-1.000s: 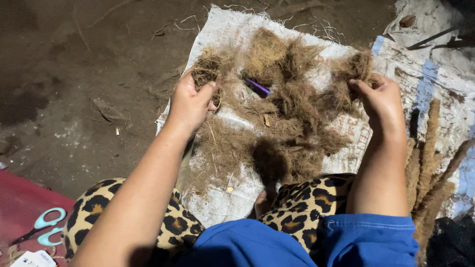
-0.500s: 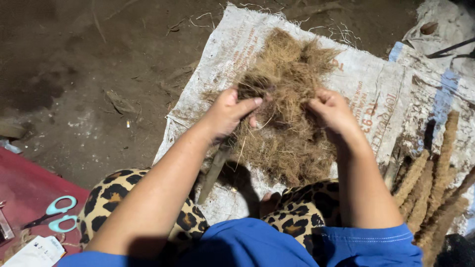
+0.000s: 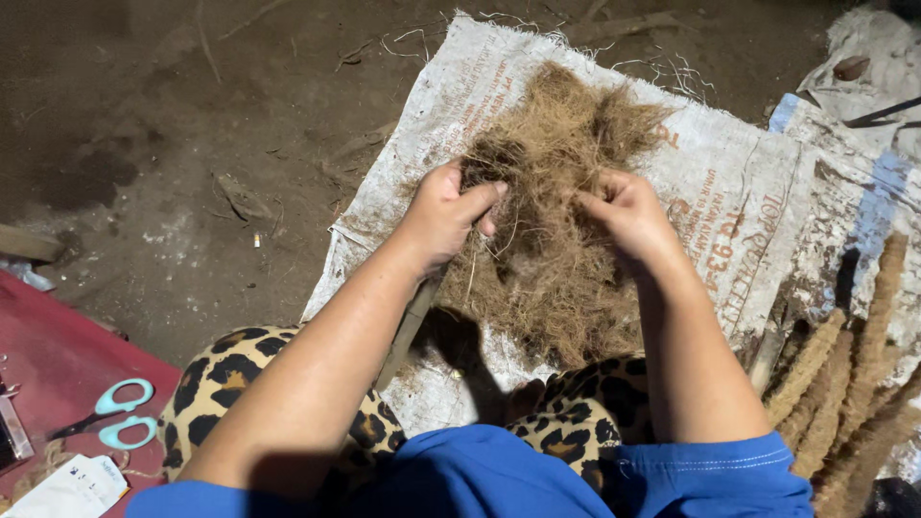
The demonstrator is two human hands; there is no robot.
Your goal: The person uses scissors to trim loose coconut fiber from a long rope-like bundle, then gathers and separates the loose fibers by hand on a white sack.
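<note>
While a loose mound of brown fibre point(image 3: 556, 230) lies at the centre of the frame on a woven sack point(image 3: 729, 192), its upper edge is pinched by the left hand point(image 3: 443, 213) and right hand point(image 3: 628, 216). Finished twisted ropes point(image 3: 844, 384) are seen lower right; most fibre appears unworked.

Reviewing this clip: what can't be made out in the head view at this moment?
- Fingertips of the left hand and right hand: buried in the brown fibre bundle.
- Woven sack middle: covered by the fibre.
- Twisted ropes: cut off by the right and bottom edges.
- Scissors blades: too dark against the red mat.
</note>
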